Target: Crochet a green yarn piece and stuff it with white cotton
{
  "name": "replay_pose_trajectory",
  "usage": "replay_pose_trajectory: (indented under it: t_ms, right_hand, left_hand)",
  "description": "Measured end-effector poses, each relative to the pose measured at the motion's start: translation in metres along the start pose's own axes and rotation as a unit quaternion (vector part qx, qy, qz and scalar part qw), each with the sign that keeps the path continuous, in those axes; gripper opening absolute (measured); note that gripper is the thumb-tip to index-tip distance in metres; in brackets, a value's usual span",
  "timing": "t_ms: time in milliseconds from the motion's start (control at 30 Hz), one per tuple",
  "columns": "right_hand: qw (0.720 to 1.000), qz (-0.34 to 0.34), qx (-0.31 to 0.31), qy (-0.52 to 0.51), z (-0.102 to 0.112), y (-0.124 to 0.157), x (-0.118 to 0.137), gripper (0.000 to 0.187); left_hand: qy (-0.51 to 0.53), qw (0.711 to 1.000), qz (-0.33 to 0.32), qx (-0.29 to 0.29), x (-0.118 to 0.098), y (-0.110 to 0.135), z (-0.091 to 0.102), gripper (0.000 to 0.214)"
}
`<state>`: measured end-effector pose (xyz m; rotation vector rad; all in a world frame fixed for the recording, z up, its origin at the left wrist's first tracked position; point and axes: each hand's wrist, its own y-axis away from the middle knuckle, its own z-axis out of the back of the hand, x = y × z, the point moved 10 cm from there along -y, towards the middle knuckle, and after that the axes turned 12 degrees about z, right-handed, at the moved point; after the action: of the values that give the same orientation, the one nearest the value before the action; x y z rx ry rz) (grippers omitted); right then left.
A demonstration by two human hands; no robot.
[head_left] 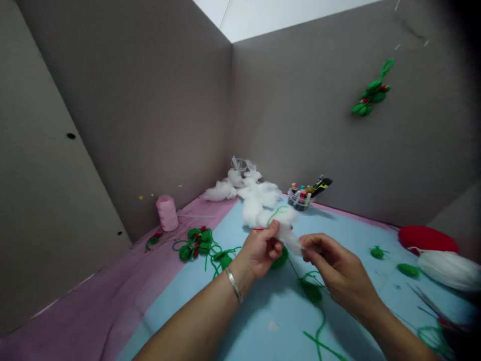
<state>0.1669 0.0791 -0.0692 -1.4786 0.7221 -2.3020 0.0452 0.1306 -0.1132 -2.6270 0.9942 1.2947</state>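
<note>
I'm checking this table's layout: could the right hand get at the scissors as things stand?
Probably yes: the scissors lie beside the right forearm, nothing visibly covering their blades. The right hand pinches white fluff, though, so may need to let go first.

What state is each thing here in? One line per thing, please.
White fluffy fibre tuft: drawn out between both hands
Left hand: fingers closed on the tuft
Right hand: fingers pinching the tuft's end
Pink cylindrical thread spool: upright
Clear round container: upright, filled, uncovered
Green-and-red yarn ornament: hanging
Metal-bladed scissors: lying down, blades apparently apart
</note>
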Motion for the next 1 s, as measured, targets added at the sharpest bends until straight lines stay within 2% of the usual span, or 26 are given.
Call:
replay_pose_trajectory:
  t_ms: [167,267,367,500,667,867,1000]
  right_hand:
    - [0.996,-0.066,-0.023,-0.056,0.005,-0.001,-0.007,0.027]
    - [0.988,-0.096,-0.046,-0.109,-0.001,-0.001,-0.007,0.043]
    - [0.977,-0.123,-0.055,-0.166,-0.015,0.002,-0.003,0.060]
    - [0.956,-0.164,-0.062,-0.234,-0.028,0.007,0.000,0.045]
    - [0.938,-0.201,-0.081,-0.269,-0.027,0.009,-0.004,0.041]
    - [0.948,-0.193,-0.063,-0.246,-0.031,0.008,-0.003,0.037]
    - [0.959,-0.181,-0.050,-0.212,-0.029,0.009,-0.004,0.032]
  left_hand:
    - [-0.016,0.999,-0.030,-0.021,-0.013,0.000,0.008,0.053]
    - [-0.064,0.997,-0.040,-0.034,-0.007,0.000,0.004,0.052]
    - [-0.113,0.993,-0.039,-0.024,0.003,0.004,-0.007,0.053]
    - [-0.129,0.990,-0.048,0.008,0.007,0.012,-0.022,0.049]
    - [-0.088,0.992,-0.077,0.053,-0.001,0.019,-0.030,0.053]
    - [-0.031,0.995,-0.064,0.072,-0.005,0.015,-0.030,0.054]
    - [0.021,0.996,-0.058,0.059,-0.014,0.009,-0.016,0.048]
